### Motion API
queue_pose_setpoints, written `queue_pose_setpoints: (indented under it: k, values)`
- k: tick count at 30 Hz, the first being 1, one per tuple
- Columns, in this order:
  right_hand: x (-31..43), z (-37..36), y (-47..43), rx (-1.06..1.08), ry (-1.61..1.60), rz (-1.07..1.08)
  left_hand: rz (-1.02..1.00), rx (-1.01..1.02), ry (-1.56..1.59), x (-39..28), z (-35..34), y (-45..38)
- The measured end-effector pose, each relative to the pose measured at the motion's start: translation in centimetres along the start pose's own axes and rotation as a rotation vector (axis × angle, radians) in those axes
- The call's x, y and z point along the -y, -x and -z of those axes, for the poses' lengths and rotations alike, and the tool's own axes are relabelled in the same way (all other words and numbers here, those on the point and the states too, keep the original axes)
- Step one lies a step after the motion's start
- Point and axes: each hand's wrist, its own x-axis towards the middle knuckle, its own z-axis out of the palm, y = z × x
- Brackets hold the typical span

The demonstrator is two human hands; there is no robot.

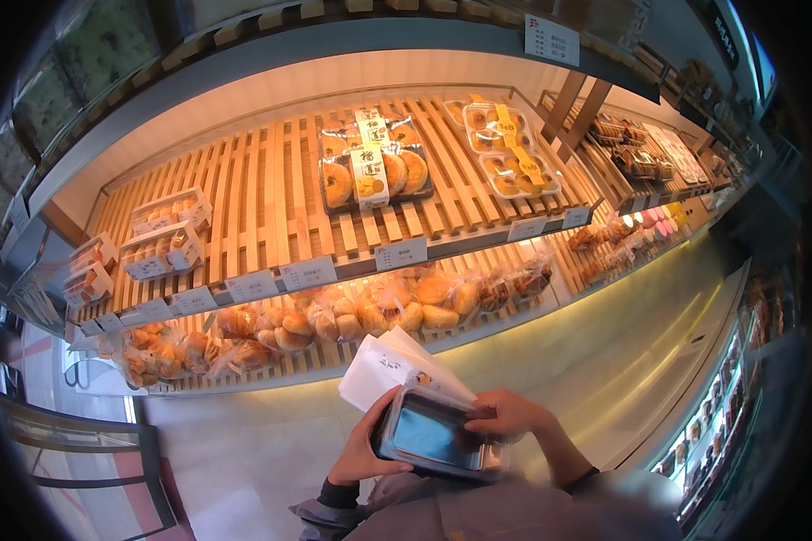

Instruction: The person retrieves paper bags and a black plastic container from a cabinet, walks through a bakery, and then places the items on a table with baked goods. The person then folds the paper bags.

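A dark plastic food tray with a clear, shiny lid (436,431) is held close to my body, its top reflecting bluish light. My left hand (371,443) grips its left side, thumb along the near edge. At the right side, my right hand (512,416) curls its fingers over the container's edge. Behind the container, white printed paper sleeves or bags (389,365) fan out towards the shelf; how they are held is hidden. Glare hides whatever the container may hold.
Ahead stands a slatted wooden bakery shelf (260,196) with packed round pastries (372,179), boxed small cakes (521,172) and white pastry boxes (162,250). Bagged bread rolls (338,314) line the lower tier. A lit display case (707,419) stands at right, a glass-sided unit (88,466) at left.
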Motion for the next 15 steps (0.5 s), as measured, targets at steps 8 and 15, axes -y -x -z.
queue_pose_setpoints:
  k: [8,15]
  values:
    - [-1.7,-2.7,0.5,-0.031,0.063,0.048,0.114,0.125,0.027,0.4,1.6,0.3]
    - [0.1,-2.2,1.3,0.010,0.309,0.014,0.208,0.064,0.237,0.5,0.6,1.7]
